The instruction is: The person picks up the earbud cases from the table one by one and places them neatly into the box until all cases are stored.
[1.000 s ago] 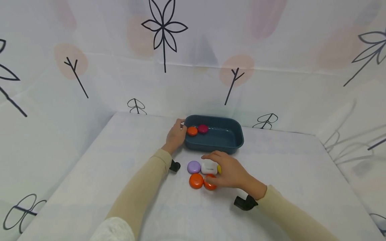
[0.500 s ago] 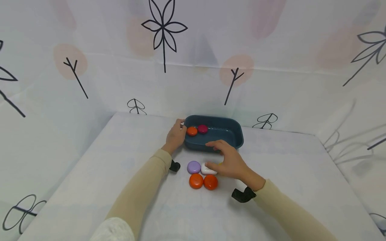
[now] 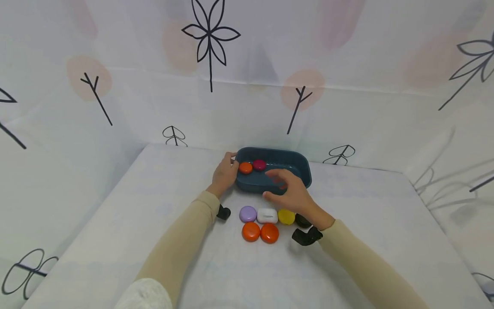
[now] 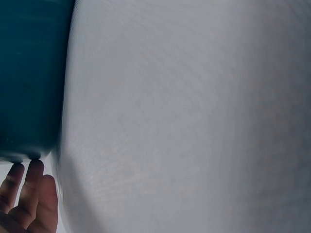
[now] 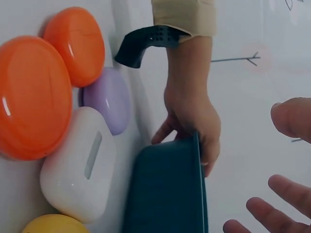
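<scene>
My left hand (image 3: 225,175) grips the left end of a dark teal tray (image 3: 243,189); its fingertips meet the outer end wall in the left wrist view. Inside the tray lie an orange rounded piece (image 3: 245,168) and a dark red one (image 3: 259,165). My right hand (image 3: 289,193) hovers over the tray's near side, thumb and fingers apart, nothing visible between them. On the table before the tray sit glossy rounded pieces: lilac (image 3: 248,214), white with a slot (image 5: 80,165), yellow (image 3: 286,216) and black (image 3: 303,220), partly behind the right wrist. Two orange discs (image 3: 251,231) lie nearer.
A white-covered table (image 3: 185,180) bears everything. Behind it hangs a pale cloth backdrop (image 3: 247,111) with line-drawn flowers, close to the tray's far side. A black wrist mount (image 3: 307,236) sticks out under the right forearm.
My right hand has moved away from over the pieces, forward to the tray, uncovering the white, yellow and part of the black piece. The left hand and tray have stayed in place.
</scene>
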A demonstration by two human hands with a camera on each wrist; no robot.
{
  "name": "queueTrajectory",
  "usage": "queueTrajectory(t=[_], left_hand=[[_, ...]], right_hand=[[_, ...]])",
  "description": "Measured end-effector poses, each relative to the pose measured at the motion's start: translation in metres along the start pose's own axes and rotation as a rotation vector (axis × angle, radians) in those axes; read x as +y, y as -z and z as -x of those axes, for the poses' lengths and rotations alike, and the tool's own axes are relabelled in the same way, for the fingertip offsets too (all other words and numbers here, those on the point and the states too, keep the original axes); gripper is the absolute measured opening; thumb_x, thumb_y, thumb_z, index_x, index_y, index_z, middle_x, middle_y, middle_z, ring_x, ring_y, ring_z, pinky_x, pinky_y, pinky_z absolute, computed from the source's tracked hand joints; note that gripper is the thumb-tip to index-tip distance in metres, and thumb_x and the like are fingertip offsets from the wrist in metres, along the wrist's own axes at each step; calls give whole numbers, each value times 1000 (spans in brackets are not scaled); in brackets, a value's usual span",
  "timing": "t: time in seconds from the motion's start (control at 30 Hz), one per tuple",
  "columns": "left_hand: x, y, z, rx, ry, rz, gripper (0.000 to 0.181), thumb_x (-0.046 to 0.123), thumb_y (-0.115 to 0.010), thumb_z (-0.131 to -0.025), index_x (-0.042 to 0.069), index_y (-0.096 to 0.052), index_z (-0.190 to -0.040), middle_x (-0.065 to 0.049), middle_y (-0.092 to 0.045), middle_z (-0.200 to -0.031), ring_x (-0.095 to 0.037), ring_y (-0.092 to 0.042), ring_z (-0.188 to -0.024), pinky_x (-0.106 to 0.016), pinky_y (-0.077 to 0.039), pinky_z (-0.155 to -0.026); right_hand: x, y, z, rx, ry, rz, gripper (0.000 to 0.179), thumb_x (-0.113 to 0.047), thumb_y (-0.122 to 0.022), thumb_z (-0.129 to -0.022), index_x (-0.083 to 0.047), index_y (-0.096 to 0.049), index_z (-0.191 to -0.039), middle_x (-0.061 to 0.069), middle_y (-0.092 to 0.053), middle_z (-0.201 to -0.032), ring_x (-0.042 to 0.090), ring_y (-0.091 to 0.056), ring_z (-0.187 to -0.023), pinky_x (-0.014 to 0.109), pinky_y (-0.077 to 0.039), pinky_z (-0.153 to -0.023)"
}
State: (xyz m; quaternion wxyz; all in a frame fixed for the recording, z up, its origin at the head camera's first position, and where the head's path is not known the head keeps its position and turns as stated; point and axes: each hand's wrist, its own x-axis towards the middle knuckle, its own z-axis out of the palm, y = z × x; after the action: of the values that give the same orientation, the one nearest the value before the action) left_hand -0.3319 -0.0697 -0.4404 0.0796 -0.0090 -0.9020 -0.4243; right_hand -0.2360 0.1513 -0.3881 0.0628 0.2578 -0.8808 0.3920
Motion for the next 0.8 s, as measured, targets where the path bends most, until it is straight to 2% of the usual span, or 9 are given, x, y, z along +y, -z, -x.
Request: queueTrajectory(t=[0.17, 0.5, 0.8], left_hand=[[-1, -1, -1, -2, 0, 0, 41, 30, -34, -86, 20, -39, -125, -5, -56, -112, -20, -53, -100, -37, -40, -86], [-2, 0, -2, -21, 2, -2, 42, 31, -34, -86, 21, -37, -127, -4, -55, -114, -21, -52, -100, -37, -40, -86], [-5, -3, -6, -6, -2, -12, 41, 32, -33, -86, 21, -38, -125, -4, -55, -114, -21, -52, -102, -38, -40, -87]], right_hand=[[5, 0, -9, -3, -37, -28, 51, -44, -64, -72, -24, -50, -117, -1, -53, -118, 22, -51, -100, 40, -46, -80], [18, 0, -28, 0, -53, -84, 52, -41, -65, -73, -20, -50, -118, 3, -54, -116, 25, -52, -103, 43, -44, -83], [29, -3, -48, 22, -73, -82, 54, -42, -66, -71, -21, -50, -119, 5, -54, -118, 25, -52, -104, 41, -44, -83]])
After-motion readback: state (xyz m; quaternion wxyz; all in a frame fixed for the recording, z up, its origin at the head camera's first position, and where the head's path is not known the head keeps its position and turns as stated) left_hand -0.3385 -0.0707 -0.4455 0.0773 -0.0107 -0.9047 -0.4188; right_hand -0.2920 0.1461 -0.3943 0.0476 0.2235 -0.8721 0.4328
